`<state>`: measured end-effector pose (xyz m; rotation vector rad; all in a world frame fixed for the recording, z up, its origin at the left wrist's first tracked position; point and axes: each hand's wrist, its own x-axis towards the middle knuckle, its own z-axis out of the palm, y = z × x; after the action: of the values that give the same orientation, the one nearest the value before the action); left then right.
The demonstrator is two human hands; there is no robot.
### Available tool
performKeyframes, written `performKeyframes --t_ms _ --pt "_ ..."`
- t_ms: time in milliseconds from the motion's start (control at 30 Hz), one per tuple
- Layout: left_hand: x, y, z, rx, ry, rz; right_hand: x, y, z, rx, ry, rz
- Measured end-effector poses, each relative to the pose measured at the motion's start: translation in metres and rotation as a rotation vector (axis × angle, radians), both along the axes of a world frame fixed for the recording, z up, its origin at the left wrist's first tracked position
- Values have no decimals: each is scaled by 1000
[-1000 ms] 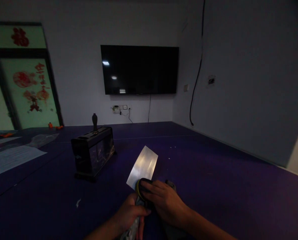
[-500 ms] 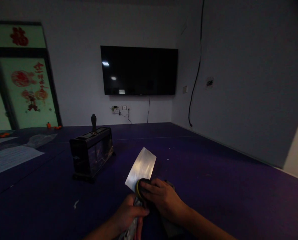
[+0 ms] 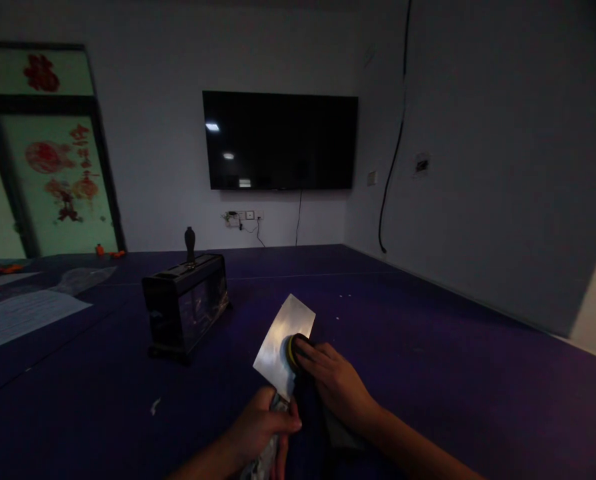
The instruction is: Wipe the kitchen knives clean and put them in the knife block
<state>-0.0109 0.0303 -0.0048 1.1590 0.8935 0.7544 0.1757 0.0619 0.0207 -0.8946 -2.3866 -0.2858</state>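
Cleaver blade [image 3: 281, 337]: broad, shiny, rectangular; stood tilted above the purple tabletop [image 3: 428, 347], flat face toward the camera, just right of and nearer than the dark box.
Cleaver handle: hidden inside the left fist; only a pale stub showed below it.
Left hand [image 3: 261, 427]: grip clenched around the handle, directly below the blade.
Right hand [image 3: 333, 383]: just right of the blade; fingers curled on a sponge, pressing it against the blade's right half.
Sponge [image 3: 294, 348]: dark with a yellow edge, touching the blade near its middle; mostly covered by the fingers.
Dark cloth [image 3: 341, 433]: lay under the right wrist, below the blade; outline unclear in the dim light.
Dark box [image 3: 185, 307]: glossy, with a small dark knob on top; stood on the tabletop left of the blade, apart from it.
Papers [image 3: 23, 317]: pale sheets far left of the blade.
Television [image 3: 279, 141]: on the wall, well beyond the blade, screen dark.
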Motion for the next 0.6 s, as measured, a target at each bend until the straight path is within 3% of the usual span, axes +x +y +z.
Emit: performKeyframes --t_ms 200,367,600 --pt "3 1 3 0 -8 57 -1 -4 0 12 0 51" --pt "3 3 0 -53 -20 16 -5 -13 5 21 -74 108" --pt "6 5 -6 -33 -21 94 -8 -22 10 31 -163 179"
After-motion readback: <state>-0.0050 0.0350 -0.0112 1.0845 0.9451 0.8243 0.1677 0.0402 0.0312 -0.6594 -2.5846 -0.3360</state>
